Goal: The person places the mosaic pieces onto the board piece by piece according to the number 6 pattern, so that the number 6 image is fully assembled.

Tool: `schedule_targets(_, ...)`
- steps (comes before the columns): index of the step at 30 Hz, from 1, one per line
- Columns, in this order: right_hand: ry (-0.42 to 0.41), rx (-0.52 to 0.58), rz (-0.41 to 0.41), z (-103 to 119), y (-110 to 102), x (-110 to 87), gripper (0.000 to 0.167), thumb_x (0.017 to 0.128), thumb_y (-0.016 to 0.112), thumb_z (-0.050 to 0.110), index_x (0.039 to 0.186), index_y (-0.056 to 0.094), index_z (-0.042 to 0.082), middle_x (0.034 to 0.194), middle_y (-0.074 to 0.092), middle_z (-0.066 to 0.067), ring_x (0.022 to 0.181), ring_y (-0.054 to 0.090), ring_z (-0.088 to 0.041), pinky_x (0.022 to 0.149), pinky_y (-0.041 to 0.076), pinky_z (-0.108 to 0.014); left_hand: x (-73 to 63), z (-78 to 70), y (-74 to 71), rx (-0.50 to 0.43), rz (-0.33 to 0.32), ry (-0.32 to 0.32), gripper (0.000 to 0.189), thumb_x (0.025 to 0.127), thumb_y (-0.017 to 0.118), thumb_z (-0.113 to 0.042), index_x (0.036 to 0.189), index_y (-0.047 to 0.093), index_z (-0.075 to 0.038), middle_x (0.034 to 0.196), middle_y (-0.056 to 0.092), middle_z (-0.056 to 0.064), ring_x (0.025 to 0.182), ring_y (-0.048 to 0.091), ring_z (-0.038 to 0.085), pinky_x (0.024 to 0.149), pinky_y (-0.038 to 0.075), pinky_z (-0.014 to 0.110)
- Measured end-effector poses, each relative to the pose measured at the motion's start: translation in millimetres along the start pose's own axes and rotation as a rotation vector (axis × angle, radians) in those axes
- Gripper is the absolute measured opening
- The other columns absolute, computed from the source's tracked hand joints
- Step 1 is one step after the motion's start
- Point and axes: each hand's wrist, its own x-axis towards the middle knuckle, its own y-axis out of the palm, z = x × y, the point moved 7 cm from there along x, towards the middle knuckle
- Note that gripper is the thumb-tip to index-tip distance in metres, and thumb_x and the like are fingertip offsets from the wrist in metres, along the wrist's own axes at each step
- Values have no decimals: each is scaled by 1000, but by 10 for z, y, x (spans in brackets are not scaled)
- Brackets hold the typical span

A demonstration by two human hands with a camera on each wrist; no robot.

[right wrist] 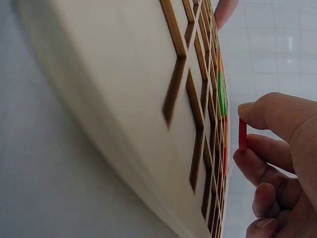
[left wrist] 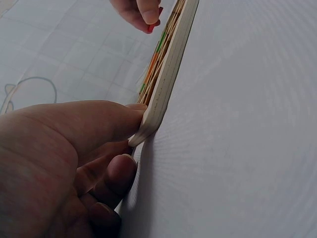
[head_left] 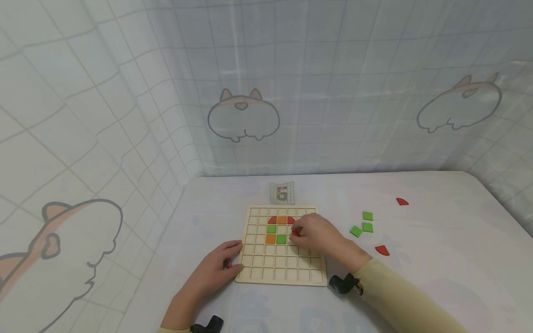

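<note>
A pale wooden grid board (head_left: 281,276) lies on the table with red, orange and green tiles in its upper middle cells. Above those cells, my right hand (head_left: 318,236) pinches a small red tile (right wrist: 242,135) between thumb and fingertips. The red tile stands edge-on in the right wrist view, apart from the board's surface. My left hand (head_left: 218,266) rests at the board's left side, thumb near the lower corner and fingers farther up the edge. Its thumb (left wrist: 114,121) touches the board's rim in the left wrist view.
A small card (head_left: 281,193) with a coloured figure on a grid lies behind the board. To the right are several loose tiles: green squares (head_left: 368,227), a red rounded piece (head_left: 382,250) and another red piece (head_left: 402,201) farther back. Patterned curtains (head_left: 333,115) surround the table.
</note>
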Motion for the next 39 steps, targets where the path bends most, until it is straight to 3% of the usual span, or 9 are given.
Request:
schedule_targets(7,-12,7,25,63,39,17,10,87,76,28,81,73,20,76,63,15,73,54,-6,70,47,-29,0,7,10,-4,3,1,55,87,77,-25,138,60,-11,138,51,-10,76,51,3,68,43,24)
schedule_targets(14,-62,-49,12,101,59,5,19,87,76,28,72,66,23,64,53,16,68,48,-9,67,42,-29,15,11,9,-9,7,-10,56,87,77,-26,138,59,-11,139,51,-9,76,50,3,67,42,25)
schedule_targets(23,-68,-62,-2,101,87,-1,9,87,78,30,84,77,20,78,63,15,75,53,-6,73,46,-29,18,20,17,-6,11,-15,56,88,76,-24,139,59,-10,140,51,-8,76,50,3,67,43,24)
schedule_targets(34,-87,-28,8,138,105,-4,10,86,78,29,89,80,19,80,68,13,75,57,-5,77,47,-31,12,0,2,-1,16,-21,56,88,76,-24,140,58,-11,140,50,-10,77,50,3,68,43,24)
schedule_targets(39,-79,-19,12,140,105,-8,9,87,78,28,89,80,19,79,67,13,72,55,-4,73,47,-29,6,0,6,-2,15,-19,56,88,76,-24,139,58,-11,140,51,-10,76,50,3,68,43,24)
